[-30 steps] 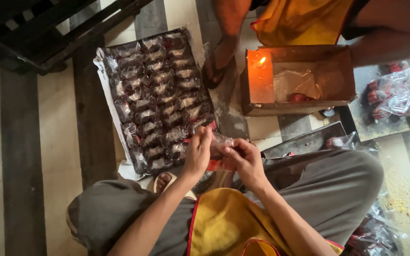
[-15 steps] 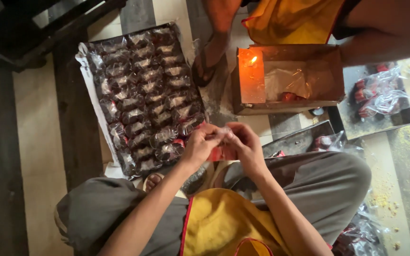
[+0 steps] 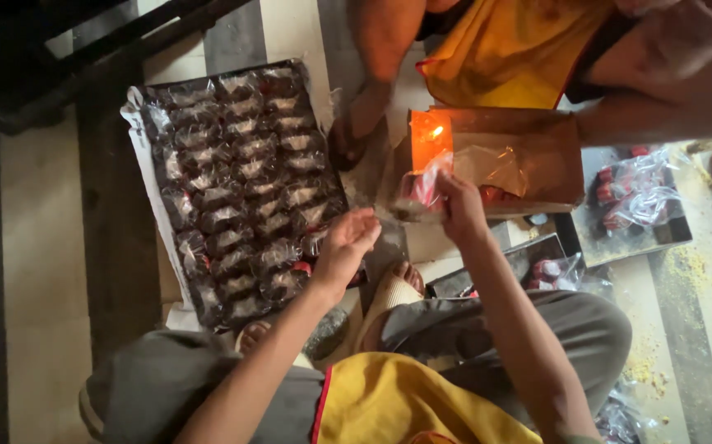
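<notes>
Since half a second ago our hands have split apart: they were bunched together over one small packet by our lap, and now our right hand (image 3: 461, 205) has gone forward with it toward the flame while our left hand (image 3: 346, 247) has stayed back at the tray.

So right now our right hand is pinched shut on a little clear plastic packet (image 3: 420, 193) with something red inside, holding it up just beside the candle flame (image 3: 435, 131). That flame sits at the near left corner of an open cardboard box (image 3: 537, 148) on the floor, and the packet's upper end is close to it; can't tell if it's actually touching.

Our left hand is loosely curled with nothing in it, fingers relaxed, hovering over the lower right edge of the tray (image 3: 146, 164). It's a big flat tray on the floor to our left, packed with rows of the same wrapped dark pieces. We can't tell whether the fingertips touch any of them.

Across from us another person in a yellow garment (image 3: 512, 49) sits behind the box, one arm (image 3: 376, 57) reaching down between tray and box. Off to the right, a smaller tray (image 3: 631, 193) holds more wrapped red bits, and yellow crumbs (image 3: 697, 267) are scattered on the floor beside it.
</notes>
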